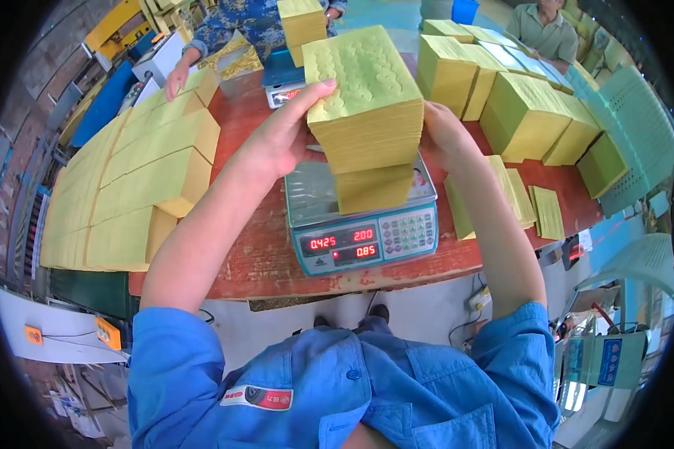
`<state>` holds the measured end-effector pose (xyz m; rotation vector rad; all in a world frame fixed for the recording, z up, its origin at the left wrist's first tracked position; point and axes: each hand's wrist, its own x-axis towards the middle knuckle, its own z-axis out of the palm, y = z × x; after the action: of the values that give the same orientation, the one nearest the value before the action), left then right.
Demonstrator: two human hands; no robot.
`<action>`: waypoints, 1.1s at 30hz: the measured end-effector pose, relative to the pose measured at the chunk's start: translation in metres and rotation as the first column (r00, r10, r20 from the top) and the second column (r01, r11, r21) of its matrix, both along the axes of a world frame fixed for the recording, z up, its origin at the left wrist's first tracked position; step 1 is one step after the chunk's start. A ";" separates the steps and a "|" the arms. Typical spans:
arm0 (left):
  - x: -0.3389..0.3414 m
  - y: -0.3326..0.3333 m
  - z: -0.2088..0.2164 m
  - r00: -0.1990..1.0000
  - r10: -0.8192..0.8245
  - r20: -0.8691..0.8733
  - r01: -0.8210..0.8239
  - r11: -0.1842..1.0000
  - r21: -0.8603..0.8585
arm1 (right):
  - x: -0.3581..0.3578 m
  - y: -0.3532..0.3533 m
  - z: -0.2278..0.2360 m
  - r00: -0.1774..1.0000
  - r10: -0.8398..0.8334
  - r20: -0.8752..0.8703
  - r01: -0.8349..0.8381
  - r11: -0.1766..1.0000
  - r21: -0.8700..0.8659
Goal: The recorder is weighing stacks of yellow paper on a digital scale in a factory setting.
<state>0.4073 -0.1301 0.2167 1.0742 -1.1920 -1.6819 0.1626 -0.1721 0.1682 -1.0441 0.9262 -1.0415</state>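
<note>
A thick stack of yellow paper (pixel 367 86) with rows of punched round patterns on top is held between my two hands over the scale. My left hand (pixel 286 131) presses its left side, thumb on the top edge. On the opposite side my right hand (pixel 443 133) grips it, its fingertips mostly hidden behind the stack. Directly below is a smaller yellow paper block (pixel 374 191) on the pan of a digital scale (pixel 363 243) with a lit red display. Whether the two stacks touch or are apart, I cannot tell.
Yellow paper blocks (pixel 120 183) line the red table's (pixel 240 247) left; further stacks (pixel 528 112) cover its right. A thin sheaf (pixel 548 212) lies near the right edge. Across the table, a person in camouflage (pixel 236 26) works beside a second scale (pixel 283 71); another person (pixel 544 34) is at the far right.
</note>
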 end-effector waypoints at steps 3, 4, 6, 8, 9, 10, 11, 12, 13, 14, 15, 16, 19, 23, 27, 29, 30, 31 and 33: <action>-0.002 -0.006 -0.013 0.999 0.017 0.032 -0.018 0.999 0.032 | -0.002 -0.004 -0.012 0.999 0.032 0.011 -0.033 0.999 0.004; -0.004 -0.007 -0.016 0.999 0.016 0.035 -0.018 0.999 0.039 | -0.003 -0.004 -0.015 0.999 0.032 0.014 -0.032 0.999 0.011; -0.004 -0.006 -0.017 0.998 0.042 0.038 -0.043 0.998 0.038 | -0.002 -0.006 -0.020 0.999 0.032 0.024 -0.031 0.999 -0.014; -0.004 -0.008 -0.017 0.998 0.040 0.047 -0.042 0.998 0.037 | -0.001 -0.007 -0.020 0.999 0.023 0.024 -0.022 1.000 -0.022; -0.004 -0.008 -0.017 0.998 0.036 0.056 -0.038 0.999 0.030 | 0.000 -0.008 -0.020 1.000 0.012 0.024 -0.011 0.999 -0.036; -0.005 -0.007 -0.016 0.998 0.039 0.058 -0.041 0.999 0.031 | 0.000 -0.007 -0.019 1.000 0.015 0.026 -0.014 0.999 -0.034; -0.008 -0.006 -0.015 0.996 0.045 0.079 -0.047 0.998 0.029 | -0.001 -0.005 -0.019 1.000 0.006 -0.001 -0.006 1.000 -0.030; -0.009 -0.006 -0.014 0.994 0.051 0.101 -0.054 0.998 0.025 | -0.002 -0.004 -0.019 1.000 -0.003 -0.028 0.002 1.000 -0.025; -0.010 -0.006 -0.013 0.993 0.052 0.103 -0.054 0.998 0.024 | -0.001 -0.004 -0.020 1.000 -0.002 -0.026 0.002 1.000 -0.026; -0.010 -0.005 -0.014 0.991 0.045 0.124 -0.048 0.999 0.017 | -0.001 -0.004 -0.023 0.999 -0.025 -0.028 0.024 0.999 -0.024; -0.010 -0.004 -0.014 0.989 0.039 0.144 -0.041 0.999 0.010 | -0.001 -0.004 -0.026 0.998 -0.047 -0.029 0.046 0.999 -0.022; -0.011 -0.004 -0.016 0.988 0.039 0.147 -0.042 0.999 0.012 | -0.003 -0.006 -0.030 0.999 -0.046 -0.028 0.045 0.999 -0.020; -0.011 -0.006 -0.022 0.966 0.062 0.252 -0.054 0.998 -0.038 | -0.008 -0.007 -0.037 0.989 -0.078 -0.123 0.065 0.992 -0.107; -0.002 -0.010 -0.030 0.920 0.054 0.388 -0.012 0.994 -0.109 | -0.006 -0.005 -0.048 0.992 -0.123 -0.043 0.116 0.985 -0.124; 0.011 -0.018 -0.052 0.941 0.239 0.240 -0.199 0.964 -0.179 | -0.010 -0.016 -0.072 0.982 -0.187 -0.003 0.183 0.965 -0.185; -0.001 -0.037 -0.094 0.955 0.272 0.120 -0.245 0.948 -0.202 | -0.014 -0.031 -0.105 0.972 -0.205 0.115 0.222 0.961 -0.164; -0.004 -0.042 -0.109 0.942 0.336 0.011 -0.326 0.921 -0.213 | 0.006 -0.029 -0.101 0.977 -0.177 0.117 0.194 0.967 -0.162; -0.033 -0.029 -0.095 0.915 0.381 -0.136 -0.389 0.921 -0.032 | 0.030 -0.012 -0.091 0.970 -0.206 0.126 0.216 0.974 -0.073; -0.034 -0.038 -0.115 0.920 0.337 -0.200 -0.359 0.929 -0.087 | 0.049 -0.003 -0.086 0.974 -0.202 0.098 0.209 0.976 -0.067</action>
<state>0.3736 -0.1681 0.1019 0.9695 -0.9109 -1.3785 0.2111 -0.1754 0.0826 -0.9702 0.9405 -1.2954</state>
